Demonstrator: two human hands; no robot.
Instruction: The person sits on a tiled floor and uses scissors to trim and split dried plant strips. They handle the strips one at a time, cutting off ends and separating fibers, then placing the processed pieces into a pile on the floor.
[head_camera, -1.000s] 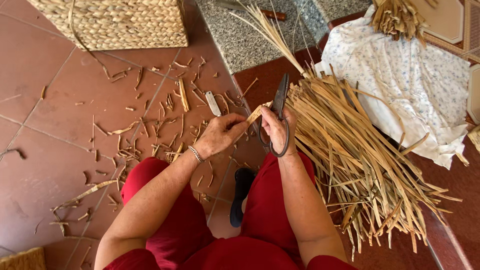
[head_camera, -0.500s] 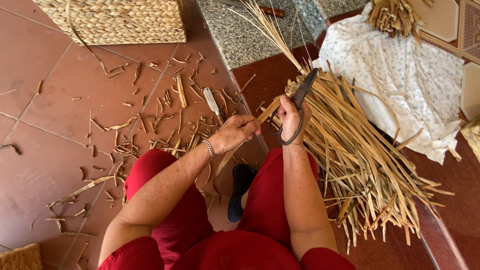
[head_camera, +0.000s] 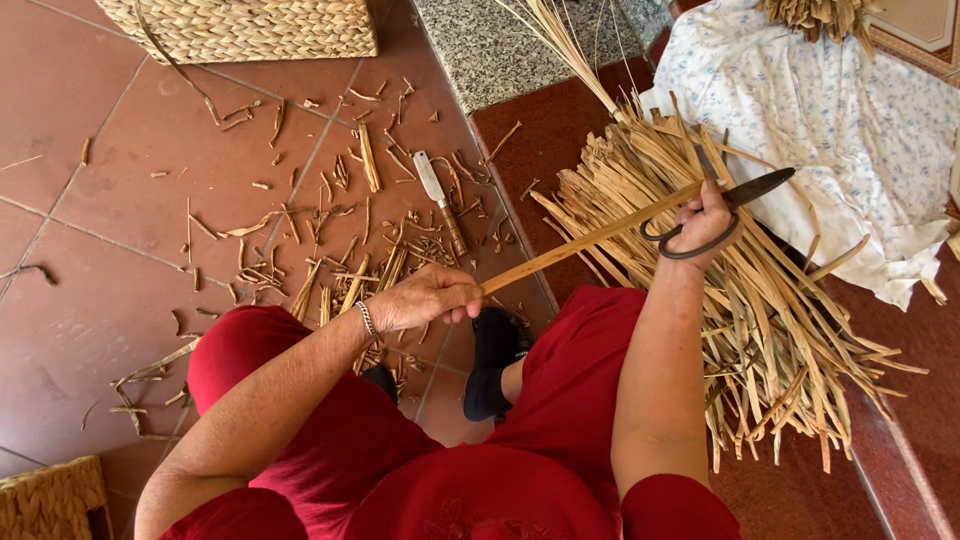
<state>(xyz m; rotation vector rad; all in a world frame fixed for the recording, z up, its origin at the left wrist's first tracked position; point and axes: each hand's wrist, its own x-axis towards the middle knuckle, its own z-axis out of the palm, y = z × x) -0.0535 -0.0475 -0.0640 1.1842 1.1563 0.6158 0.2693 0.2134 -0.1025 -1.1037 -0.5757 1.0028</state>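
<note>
— Straw first: what does that big heap look like?

— Pile of dry strips (head_camera: 760, 310), pale tan, flat and long, fanned over the dark red step beside the person's right knee. Its top end leans against a white flowered cloth (head_camera: 840, 110).

— And the piece being worked?

— One long strip (head_camera: 590, 240), same tan colour, straight and stretched taut on a slant above the pile and the red trousers (head_camera: 560, 400).

— Where does it sit against the fingers?

— Its lower end vanishes into the left hand (head_camera: 425, 298), whose fingers are curled shut around it. Its upper end reaches the right hand (head_camera: 705, 222), which is closed through the loops of dark metal scissors (head_camera: 730, 200); the strip touches the blades there, and I cannot tell whether the blades are apart.

— Anything smaller nearby?

— Knife (head_camera: 440, 200) with a wooden handle lying on the tiles among short scraps (head_camera: 330, 240), well apart from both hands.
</note>
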